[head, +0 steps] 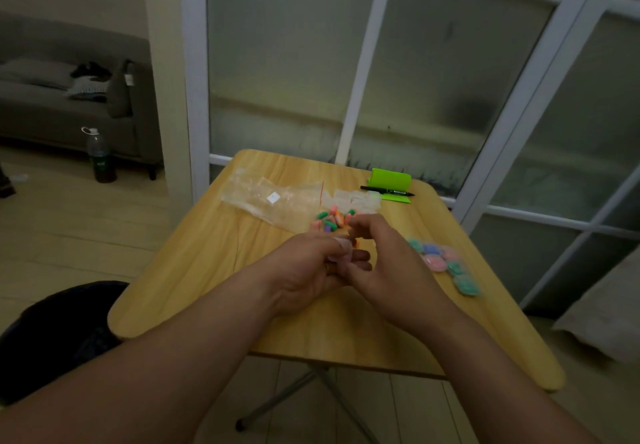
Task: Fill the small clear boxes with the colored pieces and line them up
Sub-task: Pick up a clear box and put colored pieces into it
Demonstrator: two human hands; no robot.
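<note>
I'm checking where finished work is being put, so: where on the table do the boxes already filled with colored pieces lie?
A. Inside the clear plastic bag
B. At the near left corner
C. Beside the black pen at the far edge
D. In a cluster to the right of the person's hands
D. The filled boxes, showing pink, blue and green contents, lie clustered on the table to the right of the right hand.
</note>
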